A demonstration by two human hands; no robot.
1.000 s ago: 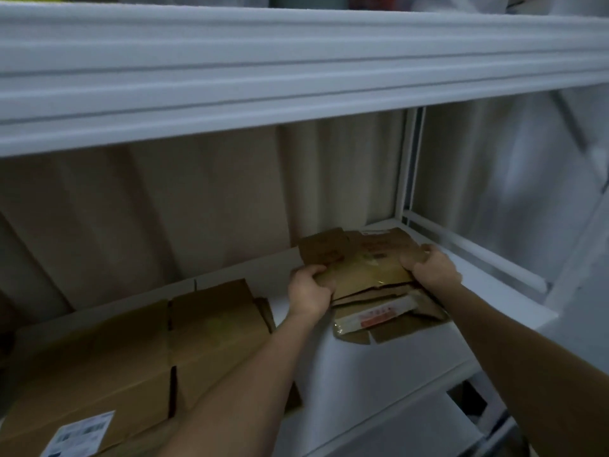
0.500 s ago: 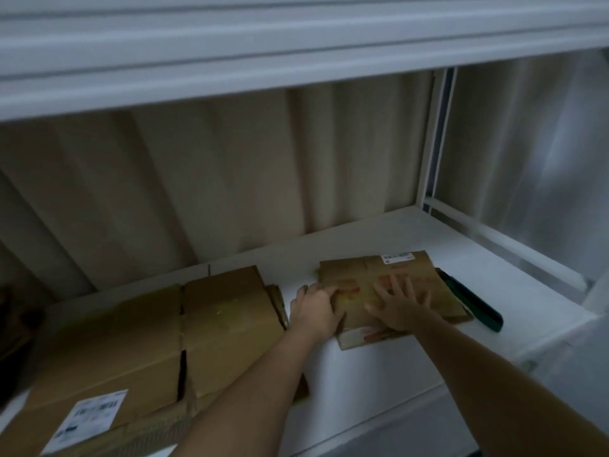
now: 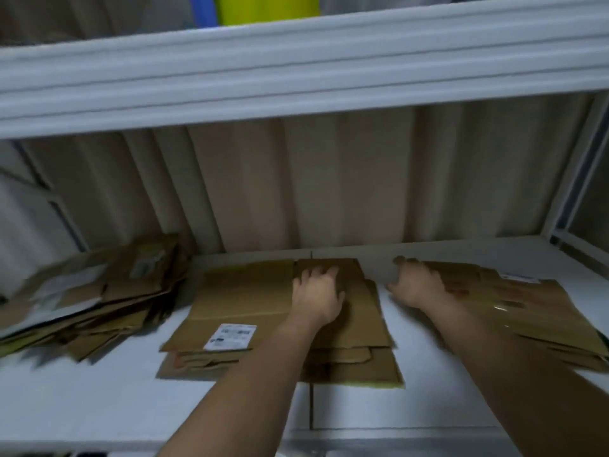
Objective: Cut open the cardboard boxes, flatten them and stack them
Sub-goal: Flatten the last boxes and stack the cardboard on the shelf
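- While the white shelf (image 3: 395,407) carries three groups of cardboard, the middle stack of flattened brown cardboard boxes (image 3: 263,311), marked by a white shipping label (image 3: 230,336), is pressed down by the left hand (image 3: 318,298).
- The left hand's fingers are seen slightly bent and laid on the top sheet; nothing is pinched, so the grip is judged released.
- The right hand (image 3: 417,285) is laid at the left edge of a second flattened brown cardboard piece (image 3: 527,308) on the right of the shelf; its fingers are spread and blurred, and whether the edge is curled round cannot be told for certain, though it looks released.
- A looser, untidy heap of flattened cardboard (image 3: 92,301) is seen at the left, well apart from both hands.
- The sheets are judged light and fairly stiff, yet bendable along their creases, and apt to slide over one another where glossy tape is present.
- Hold is best taken at opposite long edges, away from torn flaps, so that the right-hand piece can be lifted flat and set on the middle stack.
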